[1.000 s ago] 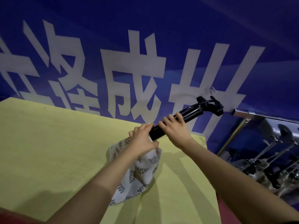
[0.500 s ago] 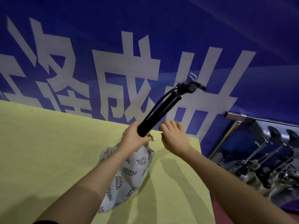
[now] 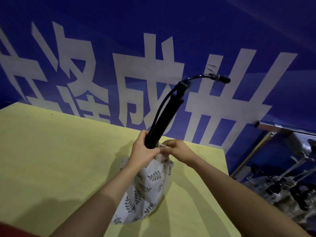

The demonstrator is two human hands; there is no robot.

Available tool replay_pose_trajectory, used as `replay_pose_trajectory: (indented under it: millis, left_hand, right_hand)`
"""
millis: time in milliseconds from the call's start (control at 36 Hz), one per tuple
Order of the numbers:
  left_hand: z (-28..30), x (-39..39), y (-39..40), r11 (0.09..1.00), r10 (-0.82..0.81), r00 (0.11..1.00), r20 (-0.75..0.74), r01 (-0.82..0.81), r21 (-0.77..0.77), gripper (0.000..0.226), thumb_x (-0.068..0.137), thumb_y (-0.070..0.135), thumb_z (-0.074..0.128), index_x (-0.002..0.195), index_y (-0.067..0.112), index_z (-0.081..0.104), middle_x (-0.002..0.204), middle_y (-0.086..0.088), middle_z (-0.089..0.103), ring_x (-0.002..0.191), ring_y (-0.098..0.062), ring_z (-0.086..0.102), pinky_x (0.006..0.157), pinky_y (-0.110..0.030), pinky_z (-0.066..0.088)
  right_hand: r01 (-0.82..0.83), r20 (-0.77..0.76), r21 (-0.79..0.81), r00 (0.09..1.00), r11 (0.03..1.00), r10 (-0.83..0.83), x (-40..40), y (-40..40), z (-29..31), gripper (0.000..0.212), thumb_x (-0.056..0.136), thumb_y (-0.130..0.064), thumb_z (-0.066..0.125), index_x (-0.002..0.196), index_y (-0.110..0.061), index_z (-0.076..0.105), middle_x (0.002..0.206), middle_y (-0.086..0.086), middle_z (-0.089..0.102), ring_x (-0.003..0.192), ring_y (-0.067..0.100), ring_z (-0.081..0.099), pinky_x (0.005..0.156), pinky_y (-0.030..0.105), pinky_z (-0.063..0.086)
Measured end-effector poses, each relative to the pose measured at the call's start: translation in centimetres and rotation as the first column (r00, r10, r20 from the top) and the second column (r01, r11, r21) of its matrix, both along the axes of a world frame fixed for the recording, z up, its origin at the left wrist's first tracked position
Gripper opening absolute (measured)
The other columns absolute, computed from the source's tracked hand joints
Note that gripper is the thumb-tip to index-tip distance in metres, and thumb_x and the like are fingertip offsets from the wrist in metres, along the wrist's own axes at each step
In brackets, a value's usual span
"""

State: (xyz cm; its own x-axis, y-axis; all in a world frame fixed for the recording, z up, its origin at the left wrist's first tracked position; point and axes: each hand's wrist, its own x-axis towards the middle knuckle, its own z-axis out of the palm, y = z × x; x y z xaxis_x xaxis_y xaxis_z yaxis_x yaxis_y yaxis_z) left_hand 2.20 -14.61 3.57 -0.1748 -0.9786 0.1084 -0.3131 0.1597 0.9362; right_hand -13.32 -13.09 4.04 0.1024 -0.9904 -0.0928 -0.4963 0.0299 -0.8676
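- Standing nearly upright, a black pump (image 3: 165, 115) leaned a little to the right, with its lower end sunk into the mouth of a leaf-print cloth bag (image 3: 148, 187).
- Only the bottom of the barrel was inside the bag. Most of the pump rose clear above the opening, and whatever else the bag held could not be seen.
- A thin black hose (image 3: 161, 106) ran up alongside the barrel and arched over the top. It ended in a nozzle head (image 3: 223, 79) pointing right.
- The left hand (image 3: 142, 151) was closed round the barrel just above the bag's mouth, fingers wrapped on the black tube, with bunched fabric below the palm.
- The right hand (image 3: 178, 150) pinched the bag's rim just beside the pump, fingers curled on the cloth edge, close against the left hand's fingertips.
- The bag stood on a yellow table (image 3: 51, 159), toward its far right corner, with its lower part sagging toward the person.
- Behind the table hung a blue banner (image 3: 188, 28) with large white characters.
- Beyond the table's right edge showed a metal rail (image 3: 282, 130) and a blurred cluster of dark gear (image 3: 282, 189), too indistinct to identify.
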Motion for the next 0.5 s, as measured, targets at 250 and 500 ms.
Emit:
replay_pose_trajectory:
  millis: [250,500]
  left_hand:
    - [0.3,-0.7,-0.3,0.998,0.022,0.994,-0.108,-0.028,-0.056,0.046,0.075,0.009,0.072,0.112,0.021,0.046,0.095,0.012,0.059,0.092,-0.005,0.058,0.073,-0.015,0.044]
    - [1.1,-2.8,-0.7,0.990,0.085,0.994,-0.071,-0.092,-0.107,0.049,0.073,0.019,0.076,0.104,0.026,0.039,0.094,0.011,0.054,0.094,-0.014,0.055,0.075,-0.026,0.042]
  right_hand:
    - [0.088,0.207,-0.006,0.975,0.996,-0.085,-0.6,-0.1,0.6,0.012,0.090,-0.008,0.061,0.081,-0.006,0.068,0.068,-0.002,0.060,0.056,0.000,0.051,0.057,0.010,0.042]
    - [0.229,0.366,-0.028,0.908,0.973,-0.203,-1.7,0.4,1.3,0.015,0.090,-0.009,0.058,0.083,-0.007,0.071,0.083,0.002,0.069,0.077,0.008,0.059,0.072,0.018,0.041]
